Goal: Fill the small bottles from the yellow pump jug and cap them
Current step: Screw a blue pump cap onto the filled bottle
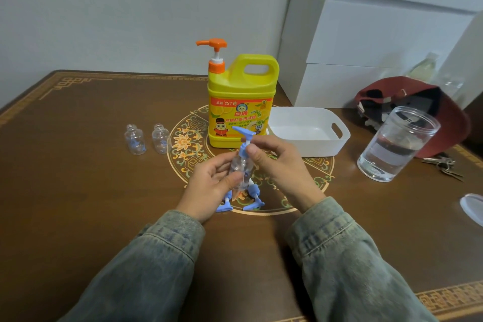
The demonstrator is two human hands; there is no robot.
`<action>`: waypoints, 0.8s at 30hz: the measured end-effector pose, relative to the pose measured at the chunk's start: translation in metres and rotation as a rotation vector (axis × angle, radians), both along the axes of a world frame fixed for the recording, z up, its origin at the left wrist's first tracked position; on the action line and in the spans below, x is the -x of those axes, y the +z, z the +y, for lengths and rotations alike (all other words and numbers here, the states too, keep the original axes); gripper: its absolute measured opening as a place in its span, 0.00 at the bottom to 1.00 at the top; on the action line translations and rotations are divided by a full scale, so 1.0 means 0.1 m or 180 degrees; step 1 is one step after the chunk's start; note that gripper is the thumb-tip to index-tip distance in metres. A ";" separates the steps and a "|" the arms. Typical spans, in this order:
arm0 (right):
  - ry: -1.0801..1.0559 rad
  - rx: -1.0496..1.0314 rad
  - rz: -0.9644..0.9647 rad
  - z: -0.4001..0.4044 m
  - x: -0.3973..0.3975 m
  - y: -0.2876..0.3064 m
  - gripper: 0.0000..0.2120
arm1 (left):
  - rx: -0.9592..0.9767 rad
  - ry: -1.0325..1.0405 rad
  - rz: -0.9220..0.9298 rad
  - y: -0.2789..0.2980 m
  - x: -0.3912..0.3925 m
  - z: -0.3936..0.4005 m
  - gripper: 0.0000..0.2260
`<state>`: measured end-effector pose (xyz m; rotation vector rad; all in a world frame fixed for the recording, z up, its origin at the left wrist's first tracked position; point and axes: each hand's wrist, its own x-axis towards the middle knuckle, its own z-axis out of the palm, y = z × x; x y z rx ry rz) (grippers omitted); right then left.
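while held, clear bottle (239, 167), blue pump (244, 136)

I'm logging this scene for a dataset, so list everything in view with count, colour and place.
jug: 1, yellow with orange pump, table centre
held bottle: 1, clear with blue pump cap, between both hands
open bottles: 2, clear, uncapped, left of jug
loose pump caps: 2, blue, lying under the hands
tub: 1, white, right of jug
jar: 1, clear, with clear liquid, right
lid: 1, white, right edge
cap: 1, red, behind jar
keys: 1 bunch, metal, beside jar
table: 1, brown, gold pattern
left hand: holds bottle body
right hand: fingers at the pump cap
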<state>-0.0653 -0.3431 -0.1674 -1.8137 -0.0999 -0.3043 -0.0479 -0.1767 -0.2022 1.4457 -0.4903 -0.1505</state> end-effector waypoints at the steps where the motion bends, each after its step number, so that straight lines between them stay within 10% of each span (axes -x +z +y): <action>1: 0.0179 0.0020 -0.0071 -0.03 -0.01 0.01 0.09 | 0.0045 -0.0098 0.0016 0.01 0.01 0.01 0.16; 11: 0.0107 0.0225 -0.0412 0.04 -0.01 -0.07 0.06 | -0.0127 0.0538 -0.0118 -0.05 -0.02 -0.02 0.19; 24: 0.0194 -0.0001 -0.0069 0.01 0.06 0.00 0.05 | -0.0178 -0.0231 0.0015 -0.01 -0.02 0.03 0.15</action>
